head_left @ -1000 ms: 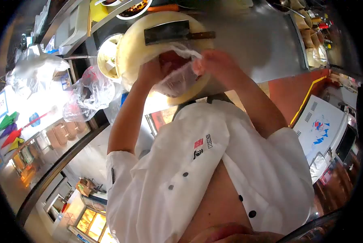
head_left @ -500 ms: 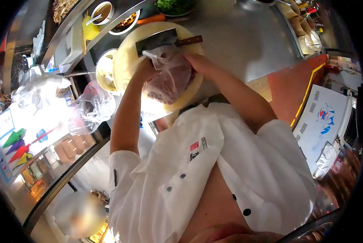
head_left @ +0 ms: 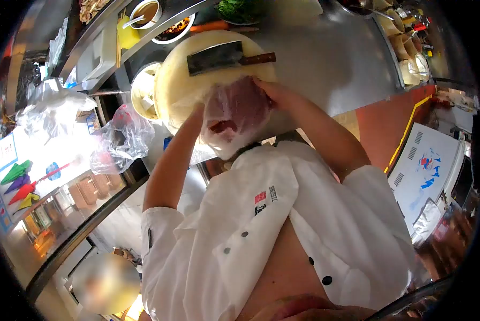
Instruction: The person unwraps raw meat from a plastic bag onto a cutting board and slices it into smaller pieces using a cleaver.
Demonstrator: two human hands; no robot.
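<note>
- Right hand (head_left: pixel 269 93) grasps the far right side of a clear plastic bag (head_left: pixel 242 107), thumb and fingers bent around it.
- Left hand (head_left: pixel 198 115) at the bag's left side, fingers hidden by the plastic; cannot tell whether they grip.
- Bag holds reddish meat (head_left: pixel 224 127), held over the near part of a round cutting board (head_left: pixel 178 93), close to the white jacket (head_left: pixel 240 187).
- Cleaver (head_left: pixel 216 58) lies flat on the board beyond the bag, wooden handle pointing right.
- Round pale container (head_left: pixel 145 93) just left of the board.
- Farther out: orange carrot (head_left: pixel 210 25), leafy greens (head_left: pixel 240 10), white bowl (head_left: pixel 174 31) with dark contents.
- Steel counter (head_left: pixel 331 59) extends right.
</note>
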